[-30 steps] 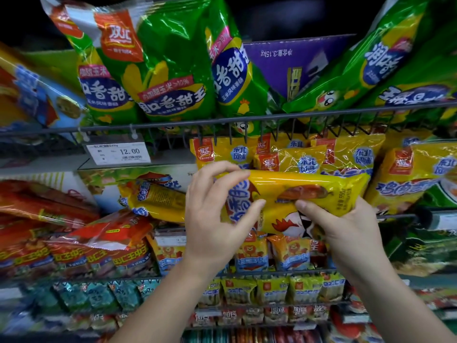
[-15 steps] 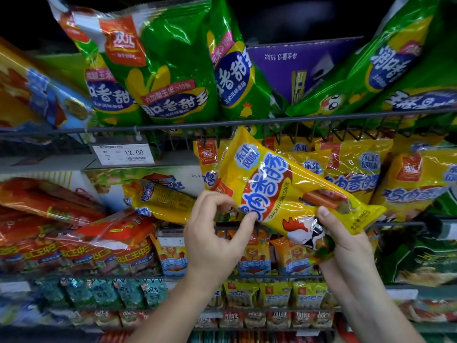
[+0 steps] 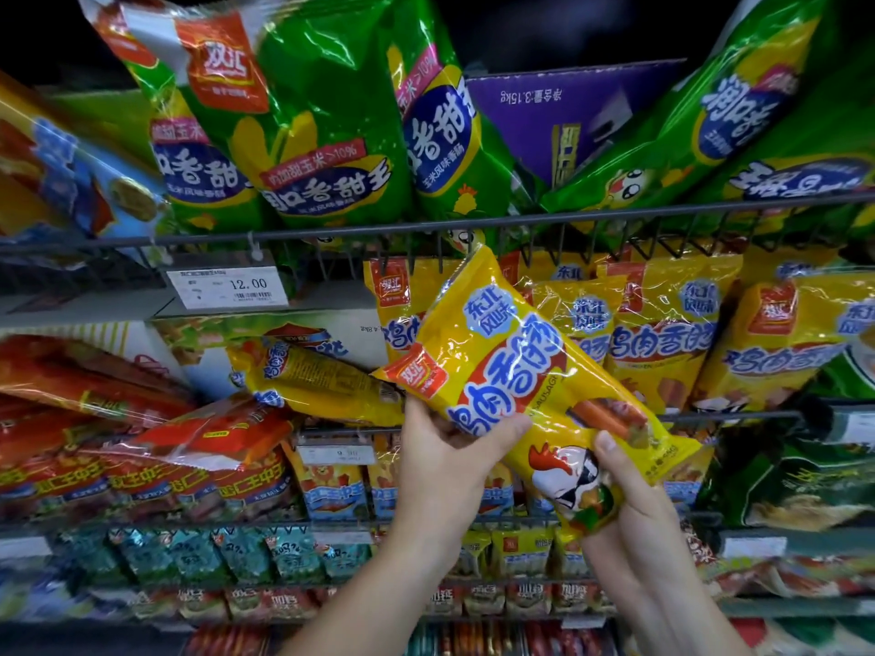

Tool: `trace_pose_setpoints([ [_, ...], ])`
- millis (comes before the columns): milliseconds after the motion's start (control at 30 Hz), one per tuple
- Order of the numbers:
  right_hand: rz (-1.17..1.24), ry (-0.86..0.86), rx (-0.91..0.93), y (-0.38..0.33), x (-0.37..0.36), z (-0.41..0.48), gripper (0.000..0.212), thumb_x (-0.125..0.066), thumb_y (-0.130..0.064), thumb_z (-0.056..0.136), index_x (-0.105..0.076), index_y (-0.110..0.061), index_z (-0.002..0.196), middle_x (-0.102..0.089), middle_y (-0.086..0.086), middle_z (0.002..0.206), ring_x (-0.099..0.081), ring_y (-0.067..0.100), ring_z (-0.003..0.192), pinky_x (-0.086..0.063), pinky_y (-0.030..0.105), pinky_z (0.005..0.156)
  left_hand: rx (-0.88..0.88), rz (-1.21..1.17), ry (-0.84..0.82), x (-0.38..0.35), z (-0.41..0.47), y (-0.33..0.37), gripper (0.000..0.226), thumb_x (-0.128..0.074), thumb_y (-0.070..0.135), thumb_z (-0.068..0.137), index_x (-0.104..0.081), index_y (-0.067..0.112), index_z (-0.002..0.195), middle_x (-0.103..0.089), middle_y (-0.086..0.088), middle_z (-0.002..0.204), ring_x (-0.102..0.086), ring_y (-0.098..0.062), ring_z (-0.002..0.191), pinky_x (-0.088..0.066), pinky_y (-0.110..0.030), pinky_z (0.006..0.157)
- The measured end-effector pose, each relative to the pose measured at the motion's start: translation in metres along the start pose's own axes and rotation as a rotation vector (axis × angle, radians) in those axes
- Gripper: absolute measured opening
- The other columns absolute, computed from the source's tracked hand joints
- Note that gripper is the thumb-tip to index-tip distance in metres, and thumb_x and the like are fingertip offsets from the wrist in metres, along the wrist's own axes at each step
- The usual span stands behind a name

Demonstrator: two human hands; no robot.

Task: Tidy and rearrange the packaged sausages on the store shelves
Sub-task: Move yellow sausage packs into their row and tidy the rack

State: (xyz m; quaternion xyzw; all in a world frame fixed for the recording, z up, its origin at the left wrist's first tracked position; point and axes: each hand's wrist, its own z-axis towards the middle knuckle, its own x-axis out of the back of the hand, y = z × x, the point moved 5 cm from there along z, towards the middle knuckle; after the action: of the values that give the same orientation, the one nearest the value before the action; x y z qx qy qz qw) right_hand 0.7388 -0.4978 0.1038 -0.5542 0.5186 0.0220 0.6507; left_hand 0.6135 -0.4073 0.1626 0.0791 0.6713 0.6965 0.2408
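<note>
- The left hand [image 3: 445, 461] grips the yellow chicken-sausage pack [image 3: 516, 366] at its lower long edge. The thumb lies across the printed front, and the fingers are hidden behind the pack.
- The right hand [image 3: 629, 504] pinches the pack's bottom end, thumb on the front near the rooster print. The 2 hands are close but not touching, both clamped on the same pack.
- The pack is held in the air in front of the middle shelf, tilted. Its top corner is up near the wire rail [image 3: 592, 219] of the shelf above, and its bottom end points down to the right.
- Behind it stands a row of matching yellow packs [image 3: 663, 338], upright but leaning.
- 1 more yellow pack [image 3: 312, 376] lies on its side to the left, just beside a heap of red packs [image 3: 199, 433].
- Above the rail, green corn-sausage packs [image 3: 322, 134] lean forward over the edge, with a price tag [image 3: 232, 286] clipped below them.
- Likely step: standing the held pack back in the yellow row.
- Risk: the film looks glossy and slack, so a grip near 1 end could let the pack slide or fold as it goes in.
- Risk: the raised top corner could catch the rail or nudge the overhanging green packs, which look loosely seated and might tip off.
- Risk: pushing into a leaning row could topple the neighbours, and the sideways pack, near the left hand, could be knocked further astray.
</note>
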Motion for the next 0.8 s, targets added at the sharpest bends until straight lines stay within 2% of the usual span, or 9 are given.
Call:
trace_pose_setpoints([
  [67,-0.002,-0.021,0.002,0.003,-0.003,-0.004,0.082,-0.089,-0.032,0.061,-0.057,-0.008,0.132,-0.068,0.021,0.120,-0.068,0.035,0.106,-0.060,0.039,0.073,-0.013,-0.040,0.034,0.003,0.001,0.001,0.060,-0.083,0.010,0.067,-0.056,0.026,0.117,-0.075,0.006,0.102,-0.072,-0.012,0.093,-0.058,-0.026,0.074],
  [167,-0.014,-0.072,0.007,0.005,-0.007,-0.005,0.054,-0.064,-0.021,0.081,-0.056,-0.015,0.135,-0.068,0.016,0.123,-0.067,0.034,0.110,-0.058,0.048,0.086,-0.044,-0.030,0.038,0.007,0.004,0.010,0.055,-0.083,0.006,0.069,-0.057,0.025,0.113,-0.075,0.007,0.098,-0.072,-0.010,0.090,-0.058,-0.024,0.070],
  [267,-0.052,-0.089,0.022,0.007,-0.008,-0.006,0.053,-0.064,-0.022,0.081,-0.056,-0.018,0.134,-0.068,0.012,0.123,-0.066,0.032,0.112,-0.056,0.050,0.091,-0.107,0.033,-0.013,0.009,0.006,0.022,0.055,-0.083,0.003,0.068,-0.057,0.025,0.112,-0.075,0.008,0.097,-0.072,-0.010,0.090,-0.058,-0.025,0.072],
  [367,-0.106,-0.065,0.044,0.006,-0.004,-0.006,0.079,-0.092,-0.039,0.056,-0.062,-0.018,0.126,-0.074,0.005,0.104,-0.073,0.020,0.088,-0.059,0.040,0.071,-0.158,0.096,-0.068,0.010,0.008,0.035,0.054,-0.084,0.004,0.068,-0.058,0.027,0.108,-0.075,0.008,0.097,-0.073,-0.011,0.089,-0.059,-0.026,0.072],
  [433,-0.192,-0.017,0.057,0.004,0.003,-0.005,0.101,-0.097,-0.052,0.036,-0.060,-0.019,0.124,-0.074,0.007,0.106,-0.071,0.015,0.084,-0.052,0.037,0.072,-0.193,0.141,-0.093,0.014,0.011,0.041,0.053,-0.084,0.005,0.067,-0.058,0.027,0.107,-0.076,0.007,0.096,-0.073,-0.013,0.089,-0.059,-0.028,0.073],
  [533,-0.329,-0.028,0.125,-0.004,0.007,0.000,0.099,-0.095,-0.060,0.029,-0.060,-0.023,0.115,-0.074,0.001,0.107,-0.071,0.013,0.090,-0.047,0.033,0.074,-0.235,0.210,-0.118,0.018,0.016,0.049,0.052,-0.085,0.006,0.067,-0.059,0.026,0.108,-0.076,0.008,0.097,-0.073,-0.012,0.090,-0.060,-0.030,0.075],
  [600,-0.468,-0.078,0.192,-0.012,0.000,0.000,0.082,-0.094,-0.057,0.039,-0.063,-0.027,0.109,-0.074,-0.001,0.109,-0.070,0.014,0.099,-0.053,0.026,0.073,-0.258,0.252,-0.145,0.019,0.017,0.052,0.051,-0.085,0.008,0.068,-0.059,0.024,0.109,-0.075,0.008,0.098,-0.072,-0.011,0.091,-0.060,-0.030,0.076],
  [667,-0.618,-0.139,0.265,-0.019,-0.012,-0.001,0.054,-0.087,-0.041,0.061,-0.064,-0.029,0.109,-0.073,-0.004,0.111,-0.068,0.014,0.105,-0.057,0.024,0.075,-0.271,0.277,-0.162,0.019,0.019,0.055,0.051,-0.085,0.009,0.069,-0.059,0.024,0.109,-0.075,0.010,0.098,-0.072,-0.010,0.091,-0.060,-0.029,0.076],
  [800,-0.775,-0.239,0.350,-0.024,-0.032,0.004,0.047,-0.074,-0.026,0.075,-0.060,-0.023,0.120,-0.072,-0.006,0.112,-0.068,0.012,0.105,-0.057,0.032,0.086,-0.304,0.300,-0.164,0.024,0.026,0.064,0.053,-0.085,0.010,0.069,-0.058,0.027,0.113,-0.074,0.011,0.102,-0.071,-0.008,0.095,-0.060,-0.029,0.079],
])
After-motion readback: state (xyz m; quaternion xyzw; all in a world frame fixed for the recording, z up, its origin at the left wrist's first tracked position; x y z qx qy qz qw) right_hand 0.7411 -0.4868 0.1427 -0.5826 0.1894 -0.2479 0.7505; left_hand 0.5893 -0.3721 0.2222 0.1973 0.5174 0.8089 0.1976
